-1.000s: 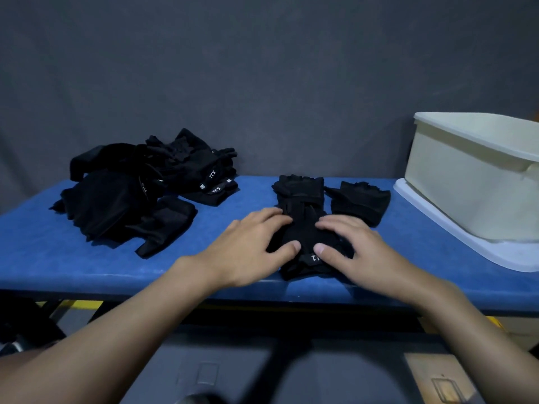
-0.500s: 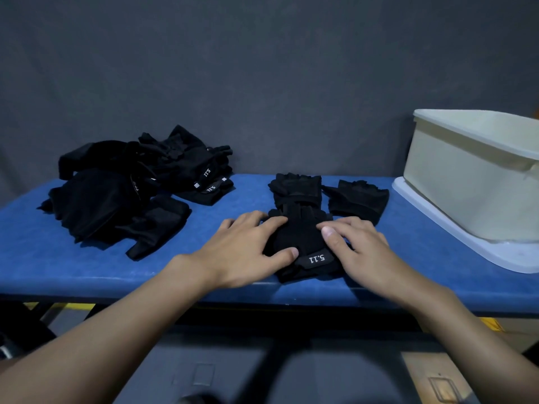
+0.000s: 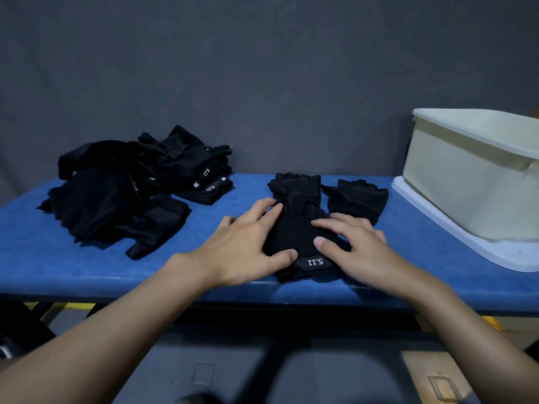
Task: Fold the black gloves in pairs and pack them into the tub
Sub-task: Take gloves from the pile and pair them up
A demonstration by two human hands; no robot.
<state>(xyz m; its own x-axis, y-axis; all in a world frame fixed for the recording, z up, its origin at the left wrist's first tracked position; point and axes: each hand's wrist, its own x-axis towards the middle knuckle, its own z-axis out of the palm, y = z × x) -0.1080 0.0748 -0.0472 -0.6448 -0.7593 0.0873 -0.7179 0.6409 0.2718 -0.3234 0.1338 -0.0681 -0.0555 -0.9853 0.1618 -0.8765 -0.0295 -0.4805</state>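
Note:
A black fingerless glove (image 3: pixel 297 225) with a "5.11" wrist tab lies near the front edge of the blue table (image 3: pixel 87 266), fingers pointing away. My left hand (image 3: pixel 248 246) lies flat on its left side, thumb touching the cuff. My right hand (image 3: pixel 355 246) lies flat on its right side, thumb by the tab. Another black glove (image 3: pixel 357 199) lies just behind to the right. A heap of black gloves (image 3: pixel 131 188) sits at the left. The cream tub (image 3: pixel 466 182) stands at the right on its white lid (image 3: pixel 455 234).
A dark grey backdrop hangs right behind the table. Bare blue tabletop shows between the heap and the glove under my hands. The tub's inside is hidden from here. Below the table's front edge lies a grey floor.
My right thumb has slid off the "5.11" tab, which now shows. Both hands have stayed pressed flat on the glove, shifting only slightly.

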